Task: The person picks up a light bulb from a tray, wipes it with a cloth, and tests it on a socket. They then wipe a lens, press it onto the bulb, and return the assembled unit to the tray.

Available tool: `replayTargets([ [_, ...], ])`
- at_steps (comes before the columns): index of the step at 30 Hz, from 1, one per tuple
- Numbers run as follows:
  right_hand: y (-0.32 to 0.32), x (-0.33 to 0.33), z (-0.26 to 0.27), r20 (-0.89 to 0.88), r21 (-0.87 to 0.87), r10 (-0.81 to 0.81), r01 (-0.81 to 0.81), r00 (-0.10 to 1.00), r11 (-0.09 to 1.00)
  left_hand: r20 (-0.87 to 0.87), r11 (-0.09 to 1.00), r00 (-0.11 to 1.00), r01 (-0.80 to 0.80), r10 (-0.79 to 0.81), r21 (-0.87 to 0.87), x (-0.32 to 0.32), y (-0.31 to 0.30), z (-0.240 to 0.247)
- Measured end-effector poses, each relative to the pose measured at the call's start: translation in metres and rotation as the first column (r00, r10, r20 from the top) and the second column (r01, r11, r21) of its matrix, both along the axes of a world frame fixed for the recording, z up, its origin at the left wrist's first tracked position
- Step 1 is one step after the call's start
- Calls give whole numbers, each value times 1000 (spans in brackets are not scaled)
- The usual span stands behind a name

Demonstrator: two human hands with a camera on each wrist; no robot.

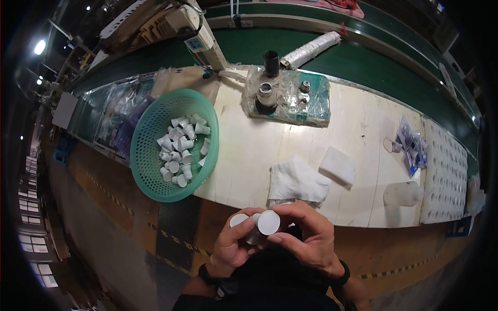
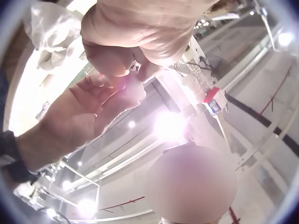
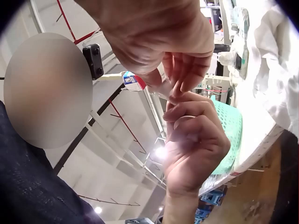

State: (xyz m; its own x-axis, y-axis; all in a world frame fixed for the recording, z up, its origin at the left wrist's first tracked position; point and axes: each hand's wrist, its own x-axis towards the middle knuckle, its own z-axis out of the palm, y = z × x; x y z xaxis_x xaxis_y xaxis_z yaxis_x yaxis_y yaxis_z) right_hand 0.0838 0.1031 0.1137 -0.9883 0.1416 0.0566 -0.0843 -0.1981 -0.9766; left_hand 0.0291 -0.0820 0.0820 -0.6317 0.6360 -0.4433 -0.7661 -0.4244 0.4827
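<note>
Close to the body, in the head view, my left hand holds a small white flared piece, its round flat face turned up. A second white round-faced piece sits between both hands. My right hand pinches this one between thumb and fingers, while the left thumb lies along its near side. In the right wrist view the fingertips of both hands meet around the pieces. Similar white flared pieces lie heaped in a green perforated basket on the left.
On the table lie a folded white cloth and a white pad. A plastic-wrapped fixture stands at the back. To the right are a translucent bottle, crumpled plastic bags and a white tray with holes.
</note>
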Motion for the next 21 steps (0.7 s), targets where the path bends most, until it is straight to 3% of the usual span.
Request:
replayTargets([
  [3,-1,0,0,49,-156,37,-28,998,987,60,984,996,61,-72,165,-2,-1,-11],
  [9,-2,-1,9,138,-383,122,-61,983,922,120,972,988,72,-101,225,-2,0,-16],
  [15,-3,-5,16,246,-291,109,-34,963,956,-89,989,985,148,-146,23,-4,-1,-4],
  [18,4,-9,11,276,-294,144,-59,950,954,-146,978,968,209,-205,16,-5,-5,-7],
  [21,3,-11,9,344,-477,188,-1,920,879,-71,981,982,180,-175,76,-3,4,7],
])
